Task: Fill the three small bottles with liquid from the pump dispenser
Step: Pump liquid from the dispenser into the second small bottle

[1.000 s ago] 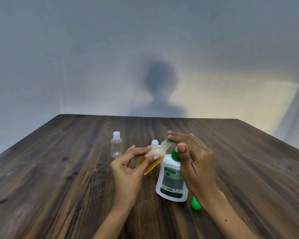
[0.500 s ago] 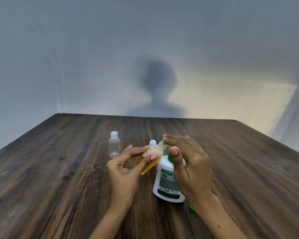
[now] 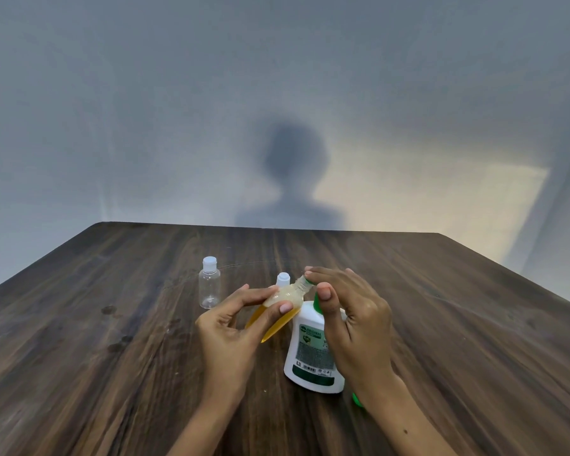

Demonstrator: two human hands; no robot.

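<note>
The left hand [image 3: 231, 327] pinches a small bottle [image 3: 277, 311], tilted with its open neck at the green nozzle of the pump dispenser [image 3: 313, 353]. The bottle looks over half full of amber liquid, so the first fill seems well on. The right hand [image 3: 352, 320] rests its fingers over the pump head, thumb beside the neck. A capped, empty bottle [image 3: 209, 284] stands apart on the surface [image 3: 112, 373]; another cap [image 3: 283, 278] shows just behind the held bottle, its contents hidden. A green object [image 3: 357, 399] peeks behind the right wrist.

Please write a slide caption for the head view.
Left hand tilts small bottle against pump dispenser nozzle.
</note>
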